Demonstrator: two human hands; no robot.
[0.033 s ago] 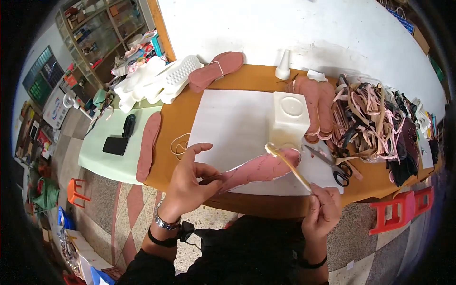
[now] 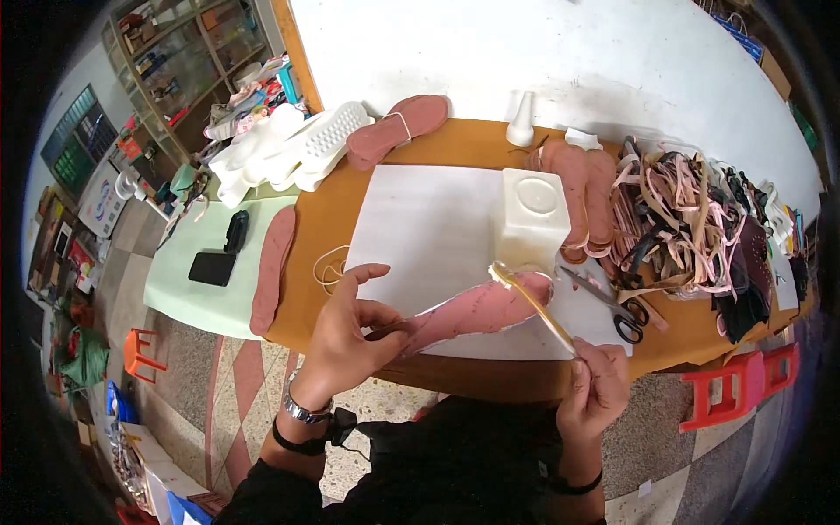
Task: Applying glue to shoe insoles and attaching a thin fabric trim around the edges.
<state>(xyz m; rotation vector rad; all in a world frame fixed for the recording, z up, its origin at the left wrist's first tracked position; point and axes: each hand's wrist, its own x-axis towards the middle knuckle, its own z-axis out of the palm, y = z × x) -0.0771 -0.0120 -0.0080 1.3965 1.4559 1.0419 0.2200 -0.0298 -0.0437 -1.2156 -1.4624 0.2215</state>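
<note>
Between the thumb and fingers of my left hand (image 2: pixel 354 328) is one end of a pink shoe insole (image 2: pixel 477 313). A white line runs along the insole's edge, and it is held over a white sheet (image 2: pixel 420 227). In my right hand (image 2: pixel 595 389) a slim yellowish brush (image 2: pixel 544 315) is pinched near its handle end. White paste clings to the brush head, which is over the far end of the insole; whether it touches cannot be told. Just beyond stands a whitish square container (image 2: pixel 534 210). Black-handled scissors (image 2: pixel 626 319) lie to the right of the insole.
Bundled pink insoles (image 2: pixel 398 131), white soles (image 2: pixel 293 149) and a single insole (image 2: pixel 274 271) lie left. A phone (image 2: pixel 212 269) rests on green cloth. Right are more insoles (image 2: pixel 577 192) and piled straps (image 2: pixel 674 219). A white cone-shaped bottle (image 2: pixel 521 122) stands behind; red stools (image 2: pixel 722 398) are below right.
</note>
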